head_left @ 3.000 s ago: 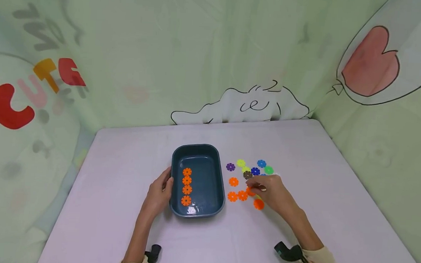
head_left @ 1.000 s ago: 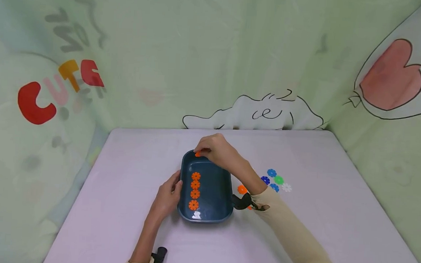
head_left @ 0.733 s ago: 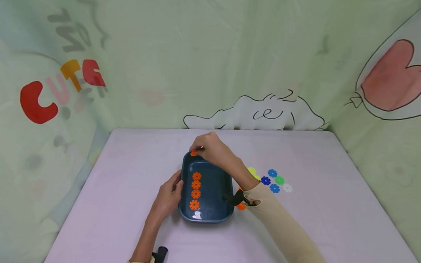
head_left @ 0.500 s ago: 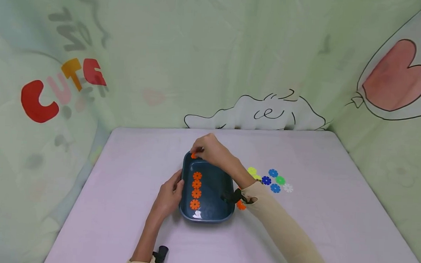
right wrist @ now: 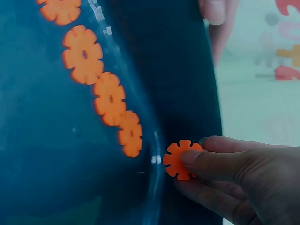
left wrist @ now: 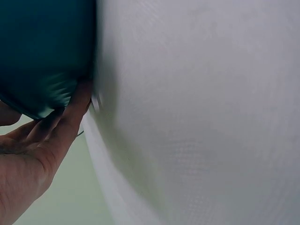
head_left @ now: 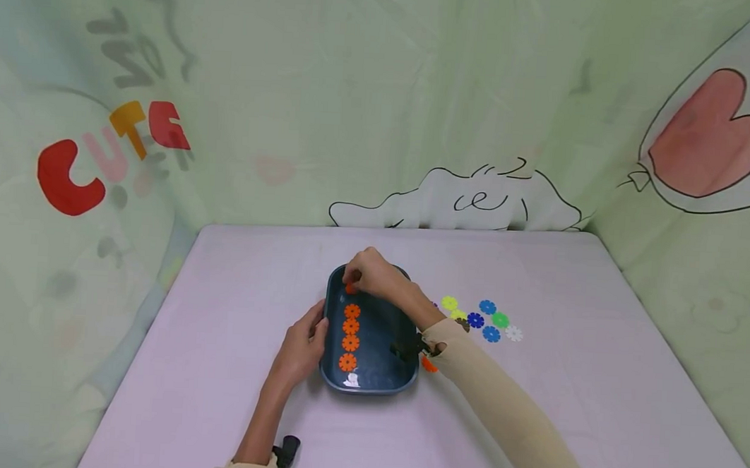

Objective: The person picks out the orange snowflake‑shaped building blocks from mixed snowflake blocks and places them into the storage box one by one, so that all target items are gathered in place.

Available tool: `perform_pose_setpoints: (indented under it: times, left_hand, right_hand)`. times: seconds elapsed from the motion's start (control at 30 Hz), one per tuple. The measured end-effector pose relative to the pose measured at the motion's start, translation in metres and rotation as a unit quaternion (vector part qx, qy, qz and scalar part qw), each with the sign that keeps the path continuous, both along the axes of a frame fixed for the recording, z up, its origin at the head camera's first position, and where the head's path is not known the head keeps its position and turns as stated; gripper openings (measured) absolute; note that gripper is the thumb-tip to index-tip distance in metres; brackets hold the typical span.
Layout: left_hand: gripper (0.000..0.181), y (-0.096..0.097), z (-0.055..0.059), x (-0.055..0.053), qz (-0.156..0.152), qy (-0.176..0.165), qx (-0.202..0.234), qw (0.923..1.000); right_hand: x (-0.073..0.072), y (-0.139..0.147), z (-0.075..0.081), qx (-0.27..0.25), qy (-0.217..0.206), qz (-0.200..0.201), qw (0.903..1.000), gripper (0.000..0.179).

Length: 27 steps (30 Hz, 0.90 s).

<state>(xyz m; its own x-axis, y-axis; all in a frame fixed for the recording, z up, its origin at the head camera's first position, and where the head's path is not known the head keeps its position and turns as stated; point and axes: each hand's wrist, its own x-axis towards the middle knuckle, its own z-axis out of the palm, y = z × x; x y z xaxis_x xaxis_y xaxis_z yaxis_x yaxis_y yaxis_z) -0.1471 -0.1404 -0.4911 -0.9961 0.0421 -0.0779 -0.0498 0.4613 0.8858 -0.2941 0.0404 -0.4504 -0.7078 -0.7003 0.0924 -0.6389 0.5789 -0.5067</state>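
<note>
The dark blue rectangular tray stands on the table. My left hand holds its left side, with fingers against the outer wall in the left wrist view. My right hand reaches over the tray's far end and pinches an orange snowflake disc between thumb and fingers, close to the inner wall in the right wrist view. Several orange snowflake discs lie in a straight line on the tray floor, nearer to me than the pinched one.
Right of the tray lie loose snowflake discs: yellow, blue, green, white and brown. The right sleeve partly hides an orange disc. A printed curtain stands behind the table.
My right hand has picked up an orange disc from the right, carried it over the tray's far end, and lowered it toward the line. The left hand keeps holding the tray.
</note>
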Motion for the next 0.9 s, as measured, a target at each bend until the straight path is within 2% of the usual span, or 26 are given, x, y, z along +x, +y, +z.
perform_pose_setpoints:
  times: [0.4, 0.7, 0.9]
  left_hand:
    - [0.052, 0.000, -0.001, 0.000, 0.002, -0.003, -0.001, 1.0000]
    - [0.052, 0.000, -0.001, 0.000, 0.002, -0.003, 0.005, 1.0000]
    - [0.051, 0.000, -0.001, 0.001, -0.002, 0.009, 0.000, 1.0000]
  right_hand:
    - [-0.008, -0.002, -0.018, 0.020, -0.002, 0.015, 0.9997, 0.013]
    - [-0.005, -0.006, -0.018, 0.037, -0.025, 0.003, 0.9990, 0.015]
    - [-0.004, -0.007, -0.018, 0.061, -0.011, 0.002, 0.9981, 0.015]
